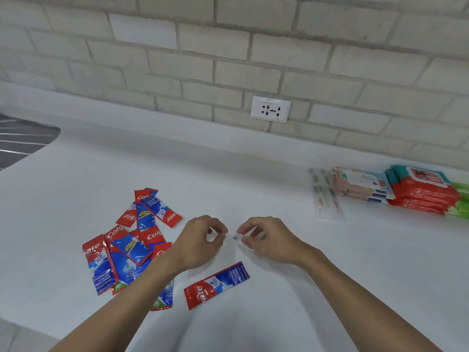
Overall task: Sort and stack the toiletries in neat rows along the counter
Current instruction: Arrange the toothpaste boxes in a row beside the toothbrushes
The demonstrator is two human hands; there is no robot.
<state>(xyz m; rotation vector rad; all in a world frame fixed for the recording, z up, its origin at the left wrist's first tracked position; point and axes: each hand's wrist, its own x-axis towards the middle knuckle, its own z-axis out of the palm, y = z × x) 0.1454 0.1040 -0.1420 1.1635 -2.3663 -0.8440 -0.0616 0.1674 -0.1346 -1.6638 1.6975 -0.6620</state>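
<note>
To the outer side of the left hand (200, 241) lay the loose heap of toothpaste sachets (127, 250), overlapping at all angles, a few tucked under that forearm. The left hand had its fingers curled, thumb and forefinger pinching a small clear item (234, 237), too blurred for me to name. Just nearer me than both hands lay one lone sachet (217, 284), askew on the counter (330, 262). The right hand (266, 240) mirrored the left, fingers curled, pinching the same item from its other end. Well beyond the right hand, towards the wall, sat the clear-wrapped sticks (326, 196), the pink wipes packs (360, 185) and the red wipes packs (421, 189), stacked side by side. My worry was the left forearm: it hung over the heap, so a careless sweep could drag sachets askew or off the near edge. I also judged the clear item could slip from so light a pinch and vanish against the white counter, or tear if both hands pulled
</note>
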